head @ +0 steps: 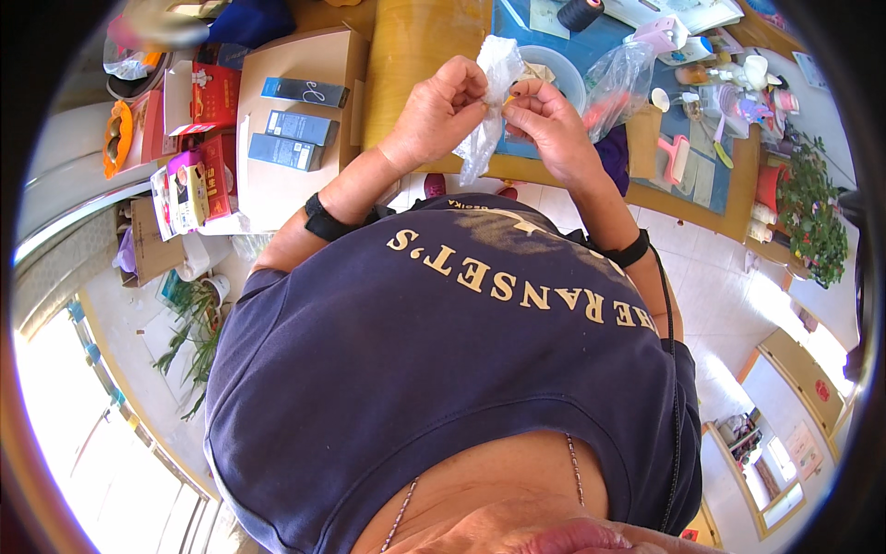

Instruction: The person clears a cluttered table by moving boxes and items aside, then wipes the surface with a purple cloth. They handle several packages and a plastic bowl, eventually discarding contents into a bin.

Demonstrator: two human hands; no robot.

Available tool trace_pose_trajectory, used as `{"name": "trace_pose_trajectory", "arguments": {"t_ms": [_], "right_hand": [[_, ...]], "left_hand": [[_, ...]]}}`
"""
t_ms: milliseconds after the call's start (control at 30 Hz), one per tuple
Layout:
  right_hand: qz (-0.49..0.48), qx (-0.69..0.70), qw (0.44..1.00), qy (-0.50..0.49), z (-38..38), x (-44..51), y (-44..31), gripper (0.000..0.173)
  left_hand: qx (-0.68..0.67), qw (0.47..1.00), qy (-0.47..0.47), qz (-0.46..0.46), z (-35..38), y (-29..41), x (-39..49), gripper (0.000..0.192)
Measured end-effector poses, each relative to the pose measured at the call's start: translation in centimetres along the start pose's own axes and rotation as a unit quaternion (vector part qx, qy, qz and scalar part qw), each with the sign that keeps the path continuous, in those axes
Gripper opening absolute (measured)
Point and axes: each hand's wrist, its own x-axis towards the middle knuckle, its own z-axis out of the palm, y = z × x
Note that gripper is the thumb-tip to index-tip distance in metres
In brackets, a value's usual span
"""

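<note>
A crumpled strip of bubble wrap [500, 62] hangs upright over the table's near edge. My left hand [446, 111] pinches its left side between thumb and fingers. At its right side, my right hand [547, 124] has thumb and forefinger closed on a small orange-yellow piece [510, 100], close against the wrap. Too little of that piece shows to tell what it is. Behind my right hand stands a translucent plastic tub [569, 75] with pale crumpled material in it. To its right lies a clear plastic bag [623, 76] with something red inside.
Three dark boxes [304, 92] lie on a large cardboard carton [291, 187] at left. Red boxes [214, 93] are stacked beyond it. A black thread spool [580, 14], a pink-handled roller [675, 156] and several bottles [692, 73] are on the wooden table [426, 41]. Potted plants [817, 208] stand further right.
</note>
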Motion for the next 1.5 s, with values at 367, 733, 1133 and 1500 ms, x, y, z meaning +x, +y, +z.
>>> {"name": "trace_pose_trajectory", "arguments": {"t_ms": [367, 733, 1133, 1500], "right_hand": [[-0.100, -0.124, 0.987, 0.031, 1.1, 0.9, 0.1, 0.046], [-0.149, -0.146, 0.974, 0.087, -0.4, -0.5, -1.4, 0.046], [-0.149, -0.188, 0.968, 0.079, -0.3, -1.1, -1.5, 0.047], [-0.338, -0.437, 0.821, 0.145, 2.9, -2.7, -6.0, 0.027]], "left_hand": [[-0.055, 0.996, -0.037, -0.057, -1.4, -0.2, 0.0, 0.016], [0.384, 0.914, 0.068, 0.111, -4.4, 4.1, -0.7, 0.022], [0.385, 0.914, 0.066, 0.113, -3.8, 4.8, -0.9, 0.046], [0.346, 0.933, 0.036, 0.098, -2.8, 4.9, -0.5, 0.051]]}}
